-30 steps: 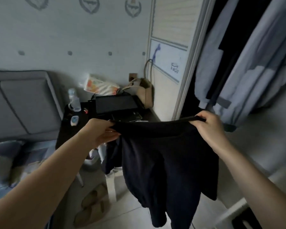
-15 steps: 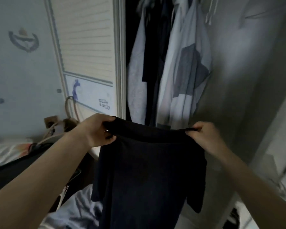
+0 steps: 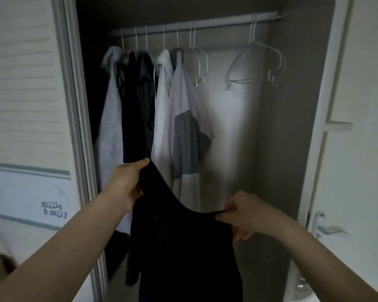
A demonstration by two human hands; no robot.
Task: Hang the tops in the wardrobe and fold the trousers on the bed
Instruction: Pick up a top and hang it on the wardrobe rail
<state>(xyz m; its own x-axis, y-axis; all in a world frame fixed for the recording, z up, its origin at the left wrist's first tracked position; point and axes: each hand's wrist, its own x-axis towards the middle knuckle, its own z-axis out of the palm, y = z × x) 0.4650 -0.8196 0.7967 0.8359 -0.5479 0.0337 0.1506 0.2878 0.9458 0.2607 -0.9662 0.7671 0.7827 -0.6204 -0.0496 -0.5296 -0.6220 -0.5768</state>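
A black top (image 3: 183,247) hangs in front of me, held up by its upper edge. My left hand (image 3: 127,184) grips its left shoulder and sits higher. My right hand (image 3: 242,212) pinches the right shoulder lower down. Behind the top stands the open wardrobe (image 3: 292,127) with a rail (image 3: 216,23) across its top. Several grey, white and dark tops (image 3: 162,118) hang at the rail's left. Empty white hangers (image 3: 255,66) hang at the right, and more empty hangers (image 3: 198,64) hang beside the clothes.
A louvred sliding door (image 3: 26,105) with a small printed panel stands at the left. A white door (image 3: 358,149) with a metal handle (image 3: 325,225) stands open at the right. The wardrobe's right half holds no clothes.
My view has swung right and up from the bedside table to face the wardrobe rail. Both hands still hold the black top, the left now raised above the right.
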